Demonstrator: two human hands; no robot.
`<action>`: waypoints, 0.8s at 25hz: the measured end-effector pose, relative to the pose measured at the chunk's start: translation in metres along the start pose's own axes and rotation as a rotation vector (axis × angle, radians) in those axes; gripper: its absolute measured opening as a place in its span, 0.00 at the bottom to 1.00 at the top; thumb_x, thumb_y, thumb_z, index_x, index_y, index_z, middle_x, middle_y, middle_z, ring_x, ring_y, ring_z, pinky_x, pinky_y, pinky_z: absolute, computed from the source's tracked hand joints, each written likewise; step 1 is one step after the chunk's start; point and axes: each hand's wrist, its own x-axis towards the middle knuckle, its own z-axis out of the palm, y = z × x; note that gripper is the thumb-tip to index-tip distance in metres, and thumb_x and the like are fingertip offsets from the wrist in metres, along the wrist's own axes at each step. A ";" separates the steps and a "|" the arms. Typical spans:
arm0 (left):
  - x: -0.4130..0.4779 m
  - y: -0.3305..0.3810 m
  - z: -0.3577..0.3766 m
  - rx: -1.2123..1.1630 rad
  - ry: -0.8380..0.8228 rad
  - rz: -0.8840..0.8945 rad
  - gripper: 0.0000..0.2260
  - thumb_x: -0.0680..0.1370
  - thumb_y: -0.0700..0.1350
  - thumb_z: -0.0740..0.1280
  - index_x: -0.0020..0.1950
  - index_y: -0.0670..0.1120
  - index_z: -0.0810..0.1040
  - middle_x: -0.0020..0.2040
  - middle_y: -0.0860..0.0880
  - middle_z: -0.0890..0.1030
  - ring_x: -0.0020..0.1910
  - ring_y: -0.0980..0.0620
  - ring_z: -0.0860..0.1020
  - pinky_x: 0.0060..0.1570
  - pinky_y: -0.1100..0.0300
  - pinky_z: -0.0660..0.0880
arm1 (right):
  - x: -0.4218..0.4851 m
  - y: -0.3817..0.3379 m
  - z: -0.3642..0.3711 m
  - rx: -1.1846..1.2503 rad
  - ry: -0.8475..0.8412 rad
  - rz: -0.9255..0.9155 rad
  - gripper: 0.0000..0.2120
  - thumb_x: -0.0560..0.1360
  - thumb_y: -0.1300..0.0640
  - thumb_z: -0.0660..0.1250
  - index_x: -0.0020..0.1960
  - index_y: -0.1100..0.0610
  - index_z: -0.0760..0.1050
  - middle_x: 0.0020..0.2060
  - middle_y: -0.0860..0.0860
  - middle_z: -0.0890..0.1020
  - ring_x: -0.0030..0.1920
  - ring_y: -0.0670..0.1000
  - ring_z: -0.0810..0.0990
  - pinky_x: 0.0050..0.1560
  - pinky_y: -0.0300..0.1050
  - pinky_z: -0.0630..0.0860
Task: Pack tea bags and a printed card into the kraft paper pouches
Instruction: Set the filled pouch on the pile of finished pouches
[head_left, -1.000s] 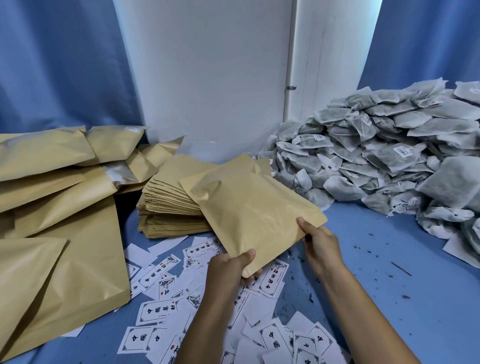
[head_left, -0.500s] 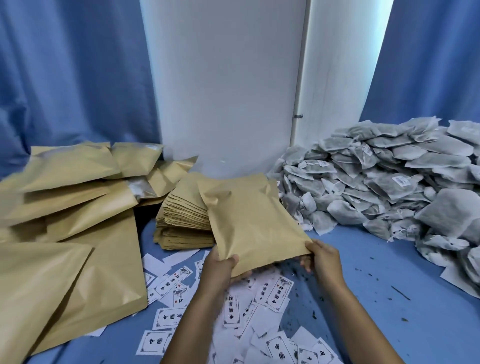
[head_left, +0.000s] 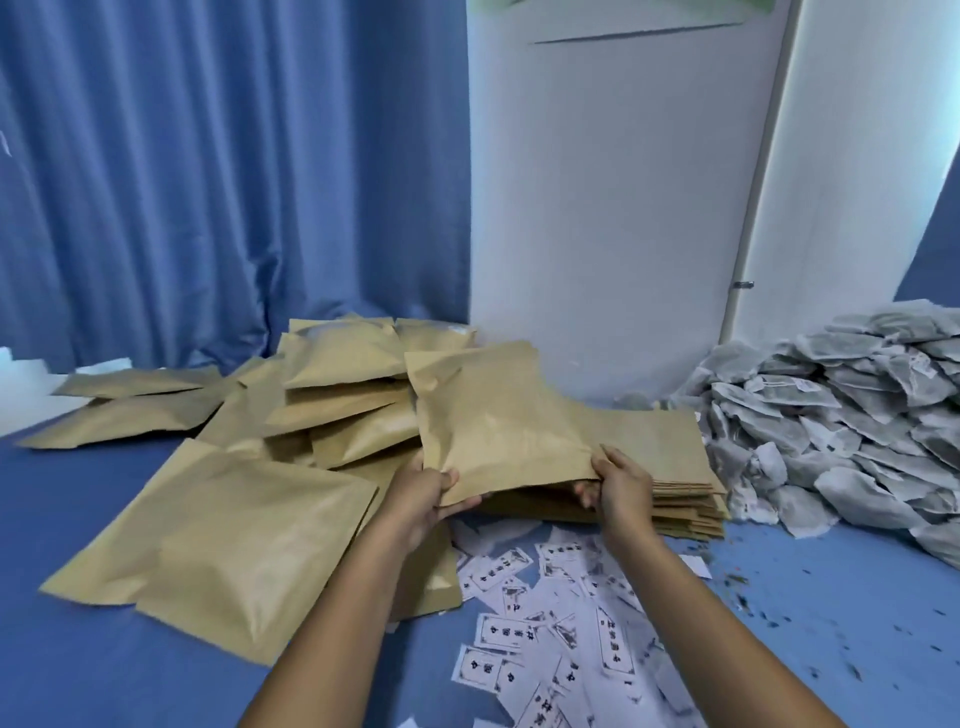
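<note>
Kraft-paper puffed pouch (head_left: 498, 421) I'm seeing held above the flat empty-pouch stack (head_left: 670, 499), left hand (head_left: 423, 491) and right hand (head_left: 621, 480) pinching its near edge. Filled brown pouches (head_left: 218, 540) are piling left; grey tea bags (head_left: 841, 415) and printed white cards (head_left: 561, 623) are waiting, so plenty is left.

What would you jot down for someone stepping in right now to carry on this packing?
Left hand: grips the near left corner of the held kraft pouch.
Right hand: grips its near right corner. The pouch looks puffed; contents are not visible.
Filled pouches lie heaped on the left; the stack of flat empty pouches sits behind the hands.
Tea bags are piled on the right; printed cards are scattered in front.
Done: many pouches appear packed.
Left: probably set this one on the left heap, then fill the remaining flat pouches with tea bags and a card.
</note>
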 end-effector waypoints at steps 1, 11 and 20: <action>-0.001 0.010 -0.013 0.010 0.017 0.005 0.19 0.79 0.29 0.57 0.68 0.42 0.66 0.50 0.43 0.79 0.35 0.45 0.83 0.29 0.60 0.80 | -0.003 0.007 0.018 0.019 -0.024 0.021 0.15 0.79 0.69 0.57 0.65 0.66 0.70 0.36 0.57 0.78 0.18 0.47 0.73 0.17 0.35 0.66; 0.063 0.085 -0.064 -0.136 0.149 0.080 0.30 0.80 0.42 0.63 0.77 0.48 0.51 0.74 0.37 0.60 0.64 0.35 0.72 0.61 0.41 0.71 | 0.031 -0.004 0.107 -0.869 -0.522 -0.288 0.28 0.73 0.59 0.70 0.70 0.59 0.64 0.65 0.56 0.72 0.66 0.56 0.71 0.62 0.44 0.69; 0.086 0.032 -0.045 -0.058 0.055 -0.011 0.28 0.80 0.43 0.65 0.77 0.50 0.55 0.72 0.36 0.64 0.59 0.38 0.76 0.55 0.45 0.73 | 0.061 0.042 -0.029 -1.811 -0.104 -0.803 0.11 0.69 0.67 0.65 0.48 0.54 0.76 0.43 0.51 0.82 0.40 0.52 0.77 0.44 0.43 0.66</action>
